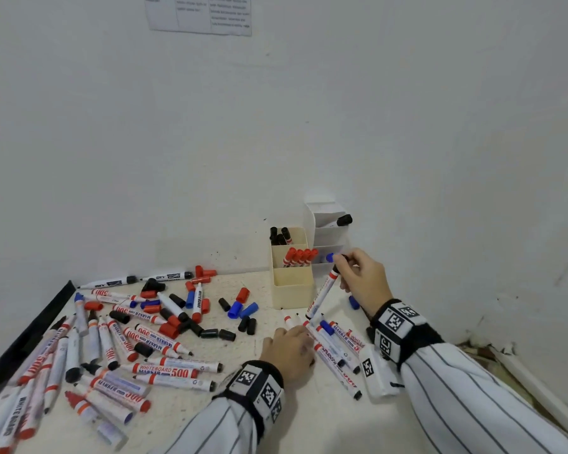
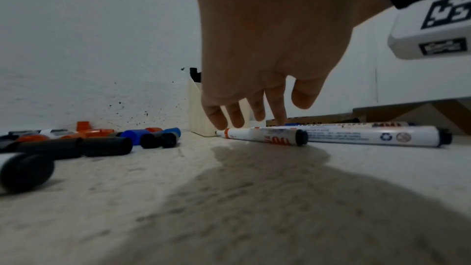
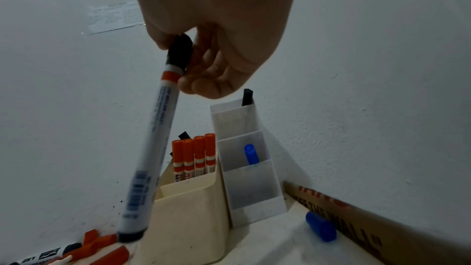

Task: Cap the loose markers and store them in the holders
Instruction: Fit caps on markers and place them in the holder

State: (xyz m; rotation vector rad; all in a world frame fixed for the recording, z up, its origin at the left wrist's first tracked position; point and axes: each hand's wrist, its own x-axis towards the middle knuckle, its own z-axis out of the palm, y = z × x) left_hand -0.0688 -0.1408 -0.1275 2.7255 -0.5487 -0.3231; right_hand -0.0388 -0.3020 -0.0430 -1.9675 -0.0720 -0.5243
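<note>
Right hand (image 1: 363,276) pinches black-capped marker (image 1: 322,294) at its cap end, hanging above the bench's far right corner by the cream holder (image 1: 292,290). Left hand (image 1: 287,352), fingers loosely extended, touches loose markers (image 1: 333,352) near the bench's right edge.

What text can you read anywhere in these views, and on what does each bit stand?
"WHITEBOARD MARKER 500": marker lying left of the left hand.
"WHITE BOARD": upright-lying marker in the pile.
"THE WALL": partial print on the cardboard strip by the wall.
Wall paper sheet: too blurred.
Marker in the right hand: blurred, unreadable.
</note>
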